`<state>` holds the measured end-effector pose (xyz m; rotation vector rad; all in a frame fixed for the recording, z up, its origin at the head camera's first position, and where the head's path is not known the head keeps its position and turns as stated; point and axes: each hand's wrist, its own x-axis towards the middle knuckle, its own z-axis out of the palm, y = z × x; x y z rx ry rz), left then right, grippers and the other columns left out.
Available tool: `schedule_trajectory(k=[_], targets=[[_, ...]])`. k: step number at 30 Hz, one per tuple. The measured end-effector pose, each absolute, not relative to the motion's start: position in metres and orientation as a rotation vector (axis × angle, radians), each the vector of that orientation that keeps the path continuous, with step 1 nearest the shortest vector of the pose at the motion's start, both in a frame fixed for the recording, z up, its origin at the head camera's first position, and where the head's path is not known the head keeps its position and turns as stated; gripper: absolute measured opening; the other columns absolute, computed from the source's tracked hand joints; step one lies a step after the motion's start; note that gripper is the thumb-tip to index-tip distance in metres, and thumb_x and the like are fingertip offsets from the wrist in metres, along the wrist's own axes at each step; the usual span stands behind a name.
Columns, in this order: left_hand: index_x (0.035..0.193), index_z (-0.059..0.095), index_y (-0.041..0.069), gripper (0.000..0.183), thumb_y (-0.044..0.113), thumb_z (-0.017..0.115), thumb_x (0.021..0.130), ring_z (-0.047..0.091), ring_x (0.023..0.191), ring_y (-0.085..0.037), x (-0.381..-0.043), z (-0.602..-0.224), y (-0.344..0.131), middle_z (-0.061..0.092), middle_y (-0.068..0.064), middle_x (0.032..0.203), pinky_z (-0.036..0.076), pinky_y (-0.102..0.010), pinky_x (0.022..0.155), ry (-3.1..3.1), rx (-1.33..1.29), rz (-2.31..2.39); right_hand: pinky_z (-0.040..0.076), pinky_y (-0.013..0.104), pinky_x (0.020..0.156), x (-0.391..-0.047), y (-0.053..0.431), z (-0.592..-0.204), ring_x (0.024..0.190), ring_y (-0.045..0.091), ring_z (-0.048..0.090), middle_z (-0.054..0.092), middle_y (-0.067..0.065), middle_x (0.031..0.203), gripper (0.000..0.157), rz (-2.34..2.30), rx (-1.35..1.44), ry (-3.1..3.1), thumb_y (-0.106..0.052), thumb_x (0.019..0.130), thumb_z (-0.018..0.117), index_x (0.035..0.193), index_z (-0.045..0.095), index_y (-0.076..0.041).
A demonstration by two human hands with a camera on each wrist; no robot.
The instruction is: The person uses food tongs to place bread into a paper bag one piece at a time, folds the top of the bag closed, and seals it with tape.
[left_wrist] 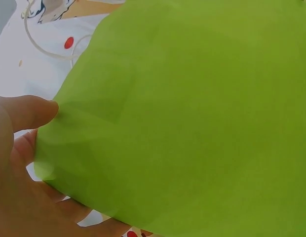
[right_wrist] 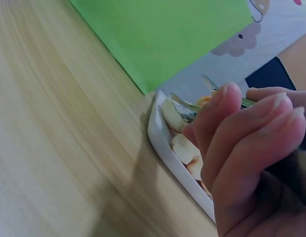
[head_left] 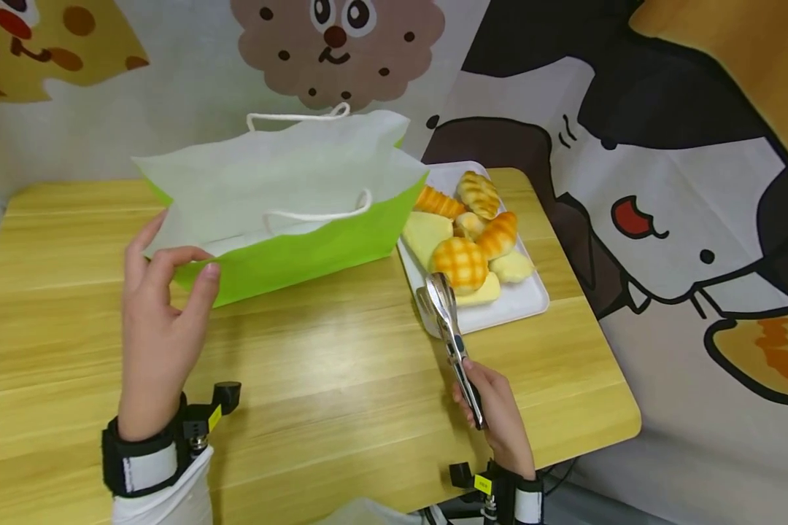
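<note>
My left hand (head_left: 164,321) grips the near left corner of a green paper bag (head_left: 315,251), which stands with its white-lined mouth wide and its two white cord handles up. In the left wrist view the thumb (left_wrist: 34,112) lies on the bag's edge, with other fingers partly hidden behind the paper. Metal tongs (head_left: 456,346) are held in my right hand (head_left: 499,415). Their tips, slightly apart, reach over the near left side of a white tray (head_left: 525,308), right by a round grid-topped bun (head_left: 460,264). Nothing shows between the tips.
Several other breads fill the tray, including a croissant-like roll (head_left: 497,235), a ridged roll (head_left: 478,194) and a pale bun (head_left: 512,267). Tray and bag stand side by side on a wooden table (head_left: 315,379). A cartoon-printed cloth (head_left: 670,182) hangs behind the table and along its right.
</note>
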<state>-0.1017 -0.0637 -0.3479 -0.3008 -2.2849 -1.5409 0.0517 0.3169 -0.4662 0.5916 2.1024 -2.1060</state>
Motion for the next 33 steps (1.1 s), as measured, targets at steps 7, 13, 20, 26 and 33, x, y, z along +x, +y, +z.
schedule_trajectory(k=[7, 13, 20, 26, 33], targets=[[0.105, 0.060, -0.004, 0.014, 0.007, 0.064, 0.096, 0.040, 0.142, -0.028, -0.1009, -0.3471, -0.0633, 0.035, 0.008, 0.159, 0.031, -0.047, 0.110, -2.288, -0.302, -1.533, 0.038, 0.021, 0.035, 0.0460, 0.3155, -0.4665, 0.041, 0.005, 0.046, 0.058, 0.000, 0.066, 0.057, -2.150, 0.619, 2.146, -0.041, 0.106, 0.047, 0.127, 0.053, 0.012], [0.106, 0.060, -0.004, 0.015, 0.007, 0.064, 0.097, 0.039, 0.143, -0.027, -0.1010, -0.3459, -0.0621, 0.034, 0.009, 0.159, 0.031, -0.047, 0.110, -2.300, -0.309, -1.531, 0.039, 0.020, 0.036, 0.0470, 0.3152, -0.4700, 0.041, 0.005, 0.047, 0.062, 0.000, 0.069, 0.058, -2.249, 0.649, 2.116, -0.042, 0.106, 0.047, 0.121, 0.050, 0.015], [0.105, 0.059, -0.004, 0.015, 0.007, 0.063, 0.097, 0.038, 0.143, -0.029, -0.0998, -0.3463, -0.0612, 0.034, 0.006, 0.159, 0.031, -0.053, 0.111, -2.311, -0.335, -1.529, 0.038, 0.018, 0.035, 0.0490, 0.3146, -0.4704, 0.041, 0.004, 0.045, 0.060, 0.000, 0.067, 0.058, -2.363, 0.696, 2.059, -0.041, 0.106, 0.047, 0.124, 0.050, 0.014], [0.105, 0.059, -0.004, 0.015, 0.008, 0.063, 0.097, 0.039, 0.143, -0.030, -0.0985, -0.3458, -0.0618, 0.035, 0.006, 0.159, 0.032, -0.054, 0.111, -2.305, -0.331, -1.522, 0.038, 0.018, 0.036, 0.0459, 0.3143, -0.4691, 0.042, 0.004, 0.046, 0.060, -0.001, 0.067, 0.060, -2.360, 0.762, 2.067, -0.043, 0.105, 0.048, 0.124, 0.050, 0.014], [0.105, 0.059, -0.004, 0.017, 0.010, 0.064, 0.098, 0.039, 0.143, -0.032, -0.0974, -0.3466, -0.0620, 0.034, 0.004, 0.159, 0.033, -0.057, 0.109, -2.314, -0.340, -1.516, 0.039, 0.020, 0.037, 0.0451, 0.3119, -0.4685, 0.043, 0.007, 0.047, 0.062, -0.001, 0.066, 0.055, -2.296, 0.881, 2.175, -0.042, 0.105, 0.049, 0.116, 0.054, 0.011]])
